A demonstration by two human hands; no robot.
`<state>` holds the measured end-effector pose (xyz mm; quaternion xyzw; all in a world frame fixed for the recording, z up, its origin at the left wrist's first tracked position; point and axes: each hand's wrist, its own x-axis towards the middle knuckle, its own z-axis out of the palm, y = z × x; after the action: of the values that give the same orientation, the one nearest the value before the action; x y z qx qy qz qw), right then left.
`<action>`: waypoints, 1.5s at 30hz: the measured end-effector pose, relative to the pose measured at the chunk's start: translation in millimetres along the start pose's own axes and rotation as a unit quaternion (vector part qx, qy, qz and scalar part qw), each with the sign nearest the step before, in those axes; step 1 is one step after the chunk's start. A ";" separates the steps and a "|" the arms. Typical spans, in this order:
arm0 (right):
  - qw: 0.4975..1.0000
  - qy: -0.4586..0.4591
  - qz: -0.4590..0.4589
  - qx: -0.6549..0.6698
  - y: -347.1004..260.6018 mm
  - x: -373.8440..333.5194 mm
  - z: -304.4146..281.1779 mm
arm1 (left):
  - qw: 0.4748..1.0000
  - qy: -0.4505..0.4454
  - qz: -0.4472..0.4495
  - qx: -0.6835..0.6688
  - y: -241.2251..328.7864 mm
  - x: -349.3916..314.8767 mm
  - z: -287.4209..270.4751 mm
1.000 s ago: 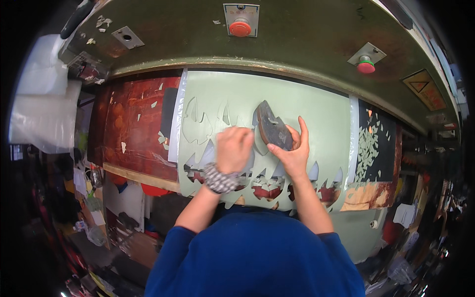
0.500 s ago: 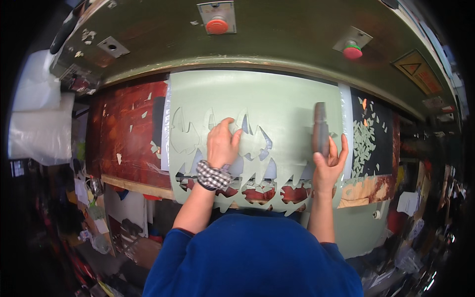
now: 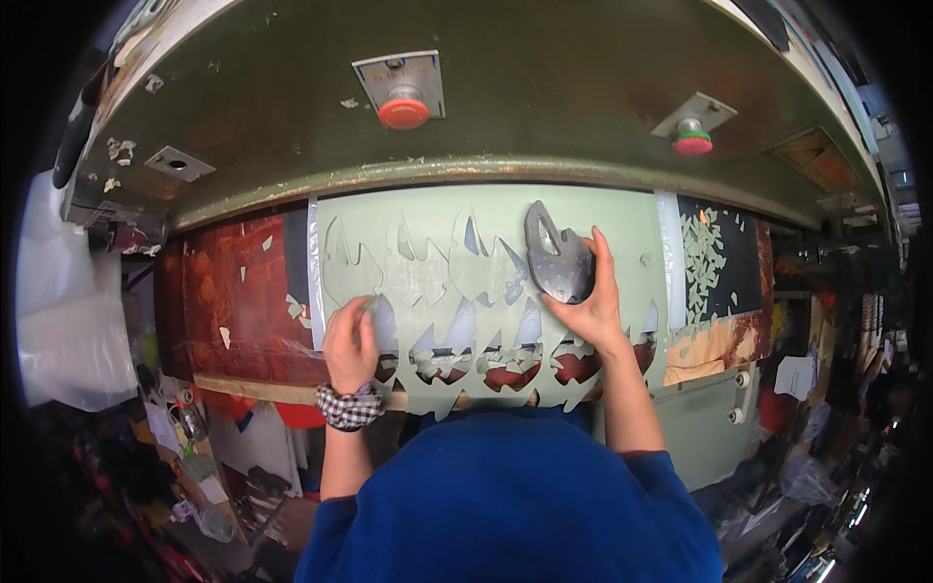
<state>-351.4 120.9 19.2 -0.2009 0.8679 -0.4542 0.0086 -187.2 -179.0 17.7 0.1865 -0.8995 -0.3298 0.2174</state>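
The right hand (image 3: 595,309) pinches a dark, curved block (image 3: 561,264) by its lower right side, thumb at the bottom edge and fingers along the side, presumably so its broad face stays uncovered. I see the block over the pale green sheet (image 3: 622,219), just right of a row of cut outlines (image 3: 413,272) much like it; that spacing probably keeps the shapes from overlapping. I can't tell whether it touches the sheet. Across from it, the left hand (image 3: 350,348) looks empty, fingers loosely bent, near the leftmost outline, perhaps steadying the sheet. Green scraps (image 3: 702,267) lie off to the right, apart from the block.
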 end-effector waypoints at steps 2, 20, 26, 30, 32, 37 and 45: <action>0.997 0.006 -0.031 -0.070 -1.8 18.0 -0.5 | 1.000 0.019 -0.008 0.020 -17.5 -1.4 -11.3; 0.920 0.312 -0.038 -0.233 3.0 138.3 -57.0 | 0.982 0.024 -0.040 0.182 -87.8 78.8 16.1; 0.900 0.341 0.270 -0.007 62.2 49.0 -61.6 | 0.989 0.042 -0.088 0.114 -95.3 67.5 14.4; 0.933 0.276 0.200 -0.115 102.0 9.5 -57.5 | 0.990 0.049 -0.123 0.055 -103.2 55.0 16.3; 0.933 0.248 0.247 -0.090 108.3 -2.3 -63.9 | 0.986 0.050 -0.148 0.060 -107.3 48.0 16.9; 0.930 0.262 0.254 -0.043 86.2 -36.5 -73.4 | 0.987 0.064 -0.137 0.053 -111.9 15.6 8.3; 0.991 0.046 -0.057 -0.115 0.4 17.2 11.4 | 0.974 0.173 -0.147 0.019 -64.1 1.7 -16.3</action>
<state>-365.1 106.0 15.0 -0.2282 0.9010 -0.3602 -0.0803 -167.9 -233.8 -13.9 0.3744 -0.8173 -0.3041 0.3152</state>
